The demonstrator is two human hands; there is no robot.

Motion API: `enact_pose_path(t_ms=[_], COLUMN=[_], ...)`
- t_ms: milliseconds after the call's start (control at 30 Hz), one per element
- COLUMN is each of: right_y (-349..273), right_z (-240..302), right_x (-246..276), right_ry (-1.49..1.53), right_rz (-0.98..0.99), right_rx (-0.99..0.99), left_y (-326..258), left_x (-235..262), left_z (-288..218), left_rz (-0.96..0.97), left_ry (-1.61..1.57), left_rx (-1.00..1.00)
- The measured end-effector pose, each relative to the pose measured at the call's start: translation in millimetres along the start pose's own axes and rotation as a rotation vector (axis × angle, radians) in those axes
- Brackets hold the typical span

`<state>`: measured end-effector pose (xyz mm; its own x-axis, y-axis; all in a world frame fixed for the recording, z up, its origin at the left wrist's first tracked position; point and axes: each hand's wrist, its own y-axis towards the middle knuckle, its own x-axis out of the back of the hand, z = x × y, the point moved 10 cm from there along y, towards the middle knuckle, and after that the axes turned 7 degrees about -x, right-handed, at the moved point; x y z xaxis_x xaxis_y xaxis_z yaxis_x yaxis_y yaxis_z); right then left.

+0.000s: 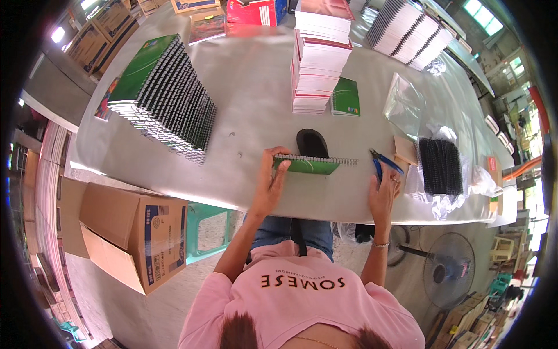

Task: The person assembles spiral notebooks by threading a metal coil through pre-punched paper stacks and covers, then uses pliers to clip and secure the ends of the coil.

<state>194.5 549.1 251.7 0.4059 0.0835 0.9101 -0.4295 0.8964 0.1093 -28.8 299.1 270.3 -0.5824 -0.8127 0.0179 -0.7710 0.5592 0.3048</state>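
Note:
My left hand (271,181) grips the left end of a green-covered notebook (311,167), standing on edge with its spine up. A dark spiral coil (349,162) runs along that spine and sticks out past the cover's right end. In my right hand (383,192) are blue-handled pliers (384,163), handles spread and jaws pointing away from me, a little apart from the coil's free end. Just behind the notebook lies a rounded black object (313,143) whose kind I cannot make out.
A tall stack of green spiral notebooks (168,99) stands at left. Unbound book blocks (318,70) are piled at the far middle, beside another green notebook (346,97). Black coils (440,166) lie on plastic at right. An open carton (136,232) sits below the table's left edge.

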Motion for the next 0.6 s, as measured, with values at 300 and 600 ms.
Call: enact_pose_path(t_ms=[300, 600], right_y=[24, 4], right_z=[-16, -3], right_x=[20, 38], right_ry=[-0.057, -0.044], right_rz=[-0.132, -0.149], right_rx=[-0.014, -0.126], left_y=[7, 11], left_x=[7, 12], left_z=[-2, -15], left_rz=[0.044, 0.018], left_ry=[-0.002, 0.068], left_rx=[-0.028, -0.113])
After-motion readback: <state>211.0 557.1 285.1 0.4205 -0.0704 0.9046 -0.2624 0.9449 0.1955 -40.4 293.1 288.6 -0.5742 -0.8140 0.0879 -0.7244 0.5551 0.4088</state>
